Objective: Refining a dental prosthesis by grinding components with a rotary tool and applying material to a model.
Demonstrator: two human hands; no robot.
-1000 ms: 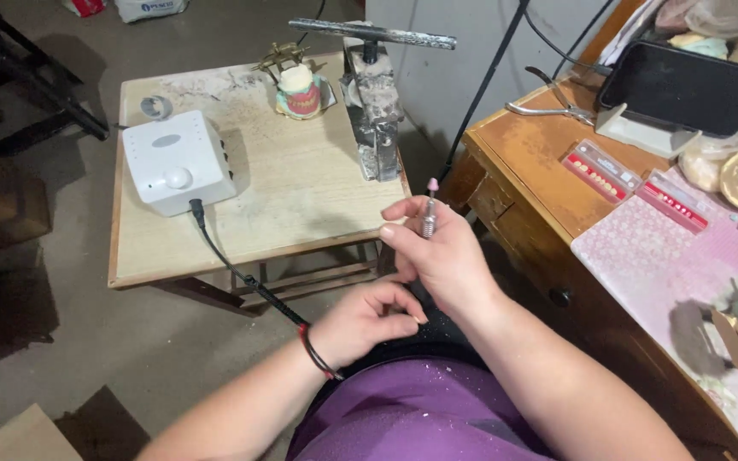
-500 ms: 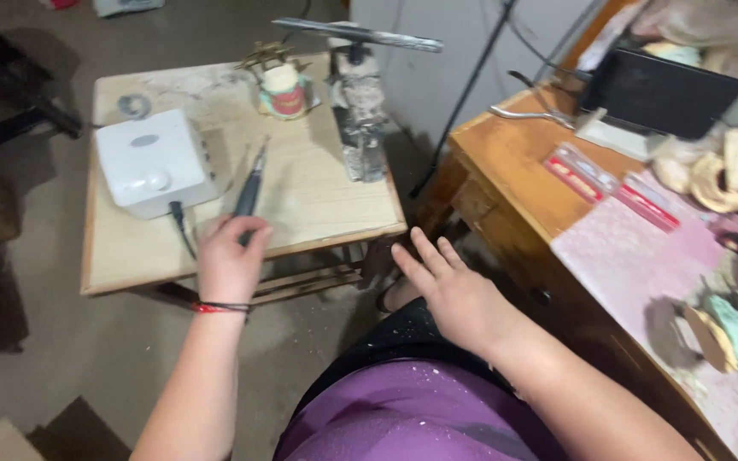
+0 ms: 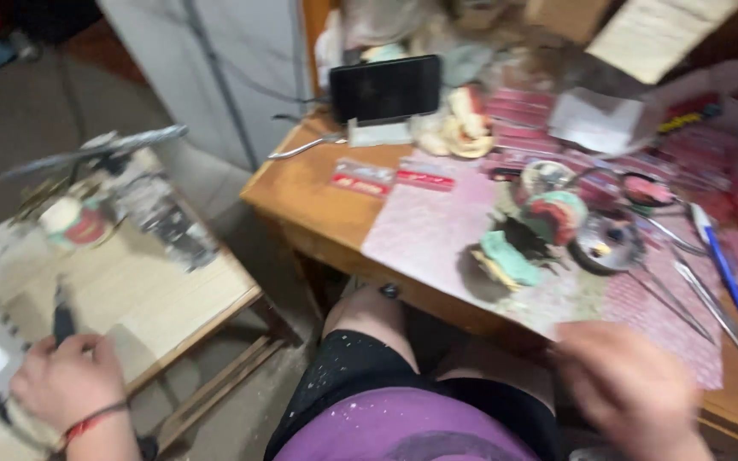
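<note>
I'm closing my left hand around a dark handpiece over the side table. My right hand is blurring at the desk edge; I cannot tell its grip.

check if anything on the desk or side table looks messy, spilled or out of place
Nothing is plainly spilled or broken, though the frame is motion-blurred. The wooden desk is crowded: metal tools and a blue pen lie scattered at angles on the pink mat. The left hand holds a dark handpiece on the side table.
</note>
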